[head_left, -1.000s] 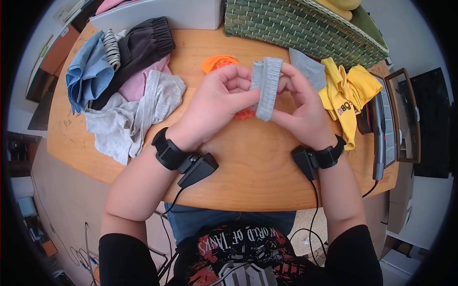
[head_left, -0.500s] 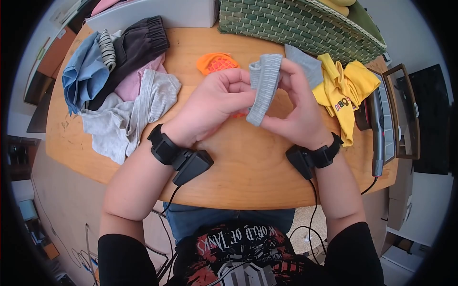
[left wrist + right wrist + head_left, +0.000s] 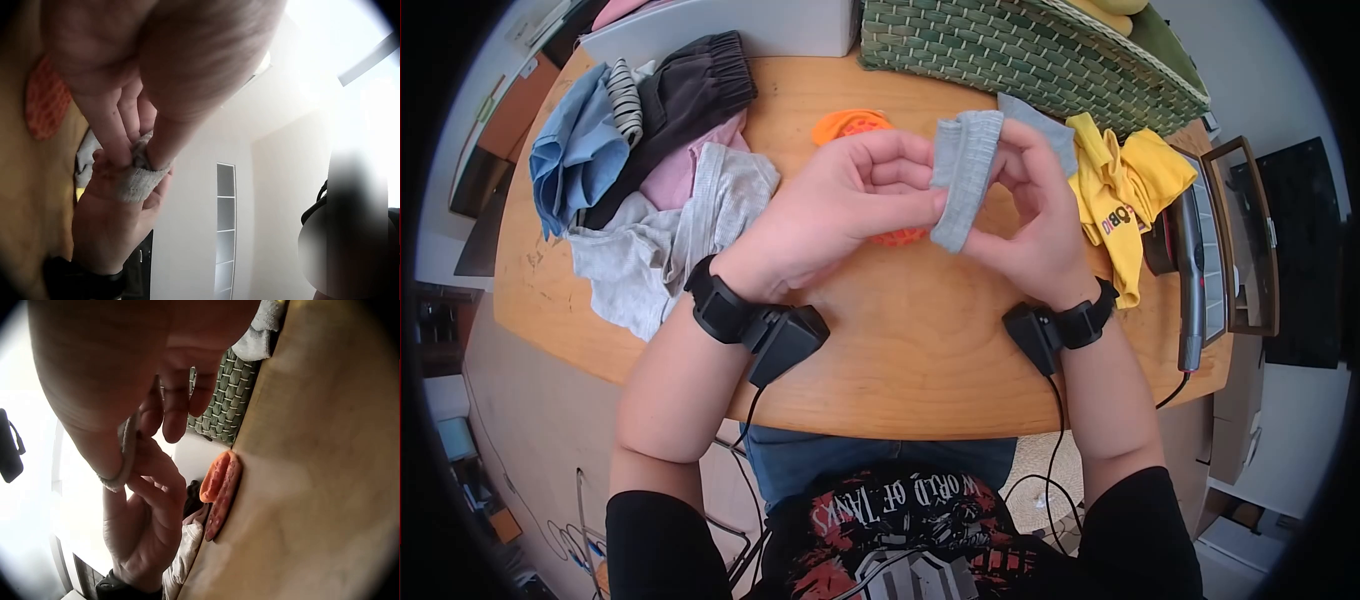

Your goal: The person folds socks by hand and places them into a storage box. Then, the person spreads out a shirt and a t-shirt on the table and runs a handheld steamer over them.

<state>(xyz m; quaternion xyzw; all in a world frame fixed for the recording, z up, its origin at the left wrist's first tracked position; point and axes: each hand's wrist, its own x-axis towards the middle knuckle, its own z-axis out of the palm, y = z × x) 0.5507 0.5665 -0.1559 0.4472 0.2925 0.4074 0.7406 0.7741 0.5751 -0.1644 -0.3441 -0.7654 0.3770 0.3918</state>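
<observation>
A folded grey ribbed sock (image 3: 965, 180) is held up above the table between both hands, its opening stretched into a band. My left hand (image 3: 865, 205) pinches its left side with thumb and fingers. Gripping the right side, my right hand (image 3: 1035, 215) has its fingertips inside the band, as the right wrist view shows the sock (image 3: 127, 453) looped over the thumb. Beyond the left hand lies an orange piece with a red grip pattern (image 3: 855, 125), partly hidden by that hand.
At left is a pile of clothes with blue fabric (image 3: 580, 150), dark trousers (image 3: 690, 100) and a light grey garment (image 3: 730, 190). A green woven basket (image 3: 1010, 60) and a white box (image 3: 730, 30) stand behind. Yellow clothing (image 3: 1120, 190) lies right, beside a grey corded appliance (image 3: 1190, 290).
The sock tilted and came nearer, then swung back more upright and slightly right. My left wrist has shifted left, while both hands keep their hold on the sock.
</observation>
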